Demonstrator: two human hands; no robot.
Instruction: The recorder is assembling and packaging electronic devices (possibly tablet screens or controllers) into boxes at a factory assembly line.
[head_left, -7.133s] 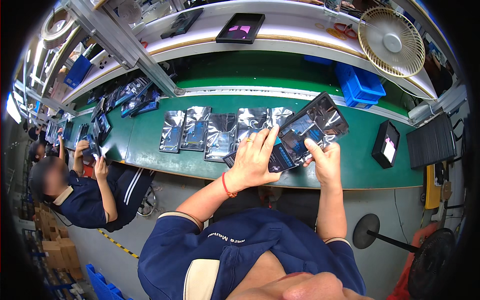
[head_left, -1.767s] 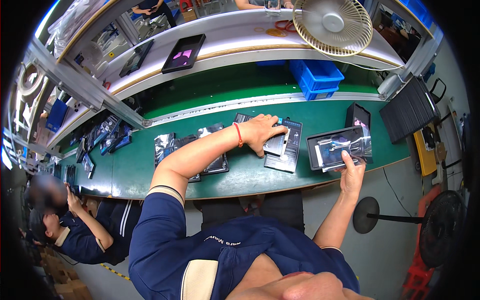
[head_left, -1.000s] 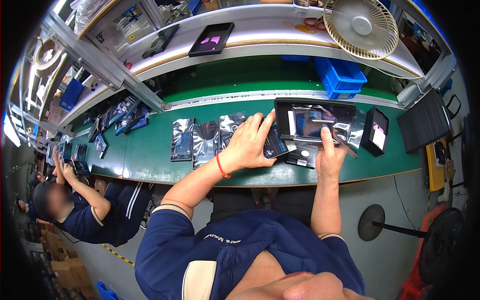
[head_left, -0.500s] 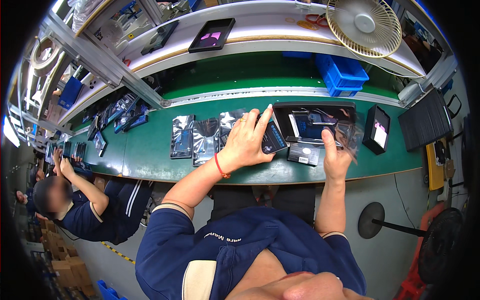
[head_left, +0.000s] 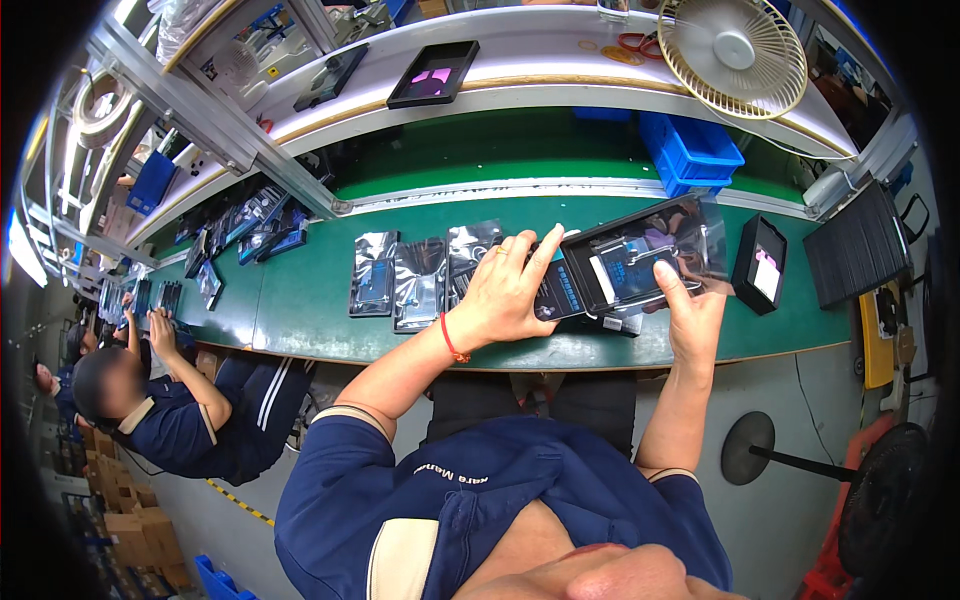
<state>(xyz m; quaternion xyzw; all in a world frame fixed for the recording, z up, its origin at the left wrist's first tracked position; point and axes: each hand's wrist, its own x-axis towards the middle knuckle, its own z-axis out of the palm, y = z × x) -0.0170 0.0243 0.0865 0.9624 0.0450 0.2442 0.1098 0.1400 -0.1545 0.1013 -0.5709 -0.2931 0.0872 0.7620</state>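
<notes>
My left hand point(head_left: 500, 287) is closed round a flat black box point(head_left: 560, 290) with blue print, its fingers on the far side and thumb on the near side. A black tray point(head_left: 612, 238) meets that box's right end. In the tray lies a clear bag point(head_left: 634, 268) with a dark blue part and a white piece. My right hand point(head_left: 692, 318) grips the tray's right side, thumb on top over clear film point(head_left: 712, 250); its other fingers are hidden beneath. Several silvery bagged parts point(head_left: 418, 285) lie left of my left hand. A small box point(head_left: 622, 324) is mostly hidden under the tray.
A black open box point(head_left: 760, 265) stands right of my right hand, before a stack of black trays point(head_left: 855, 240). Blue bins point(head_left: 690, 150) stand behind. A fan point(head_left: 733, 52) and another black tray point(head_left: 433, 75) are on the shelf. A co-worker point(head_left: 170, 400) sits at left.
The tray has tilted, its right end swinging away from me, and now covers more of the small box. My right hand has shifted right with it; my left hand keeps its grip.
</notes>
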